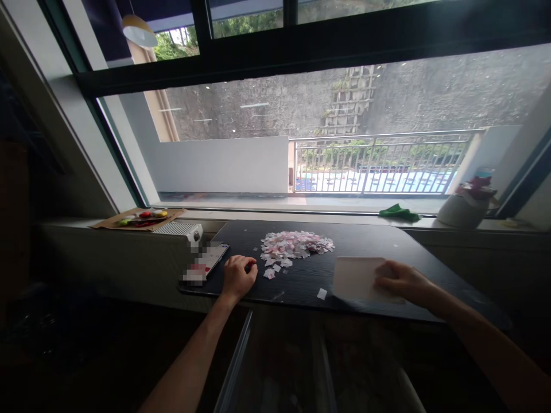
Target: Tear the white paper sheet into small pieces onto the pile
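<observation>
My left hand (239,276) is closed near the table's front left, with a small dark reddish bit showing at its fingers that is too small to name. My right hand (398,280) grips the right side of a pale rectangular sheet of paper (353,276) over the right part of the table. Between the hands, a heap of small cut paper pieces (295,244), white with pinkish marks, spreads on the dark tabletop. One loose white paper square (322,293) lies by the front edge, left of the sheet.
The dark table (379,241) stands against the window sill. A phone (215,261), partly blurred out, lies at its left edge. On the sill are a brown board with colourful pieces (144,218), a white slotted box (183,230), a green cloth (398,212) and a pale rounded pot (462,206).
</observation>
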Available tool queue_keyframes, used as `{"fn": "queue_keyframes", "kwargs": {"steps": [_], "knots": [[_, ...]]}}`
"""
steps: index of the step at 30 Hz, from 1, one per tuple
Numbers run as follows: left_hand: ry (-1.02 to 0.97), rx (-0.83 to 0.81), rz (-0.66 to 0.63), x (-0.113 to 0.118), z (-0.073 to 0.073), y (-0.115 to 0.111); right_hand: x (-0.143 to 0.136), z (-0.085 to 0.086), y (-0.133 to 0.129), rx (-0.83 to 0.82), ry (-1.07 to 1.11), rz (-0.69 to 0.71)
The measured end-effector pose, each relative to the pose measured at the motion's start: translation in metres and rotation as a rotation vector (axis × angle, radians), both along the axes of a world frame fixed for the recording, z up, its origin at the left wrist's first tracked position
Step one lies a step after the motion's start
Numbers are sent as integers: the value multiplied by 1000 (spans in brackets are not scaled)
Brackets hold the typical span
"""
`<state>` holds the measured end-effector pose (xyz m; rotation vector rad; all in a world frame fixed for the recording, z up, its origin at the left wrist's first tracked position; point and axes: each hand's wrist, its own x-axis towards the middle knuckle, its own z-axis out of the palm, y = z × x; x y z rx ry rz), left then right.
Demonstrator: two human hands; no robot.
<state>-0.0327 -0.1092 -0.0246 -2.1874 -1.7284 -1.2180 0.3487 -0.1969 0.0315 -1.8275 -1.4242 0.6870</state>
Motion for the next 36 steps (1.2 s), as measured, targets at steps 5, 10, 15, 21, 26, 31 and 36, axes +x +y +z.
{"fn": "queue_keyframes", "kwargs": {"steps": [5, 10, 15, 21, 26, 31, 36], "knots": [[7, -8, -3, -1, 1, 0, 3, 14, -3, 30, 96, -38], [-7, -8, -12, -1, 2, 0, -12, 8, 7, 46, 238, 15], [-10, -1, -21, -2, 2, 0, -20, -8, 20, -1, 342, 129], [2, 6, -31, -3, 3, 0, -15, -15, 27, -116, 401, 251], [-6, 2, -38, -4, 3, 0, -4, -3, 13, -213, 417, 356], [-1, 6, -41, -3, 4, -1, 10, 16, -6, -191, 363, 382], [9, -13, -37, -3, 5, -2, -24, 16, -6, -76, 368, 345]]}}
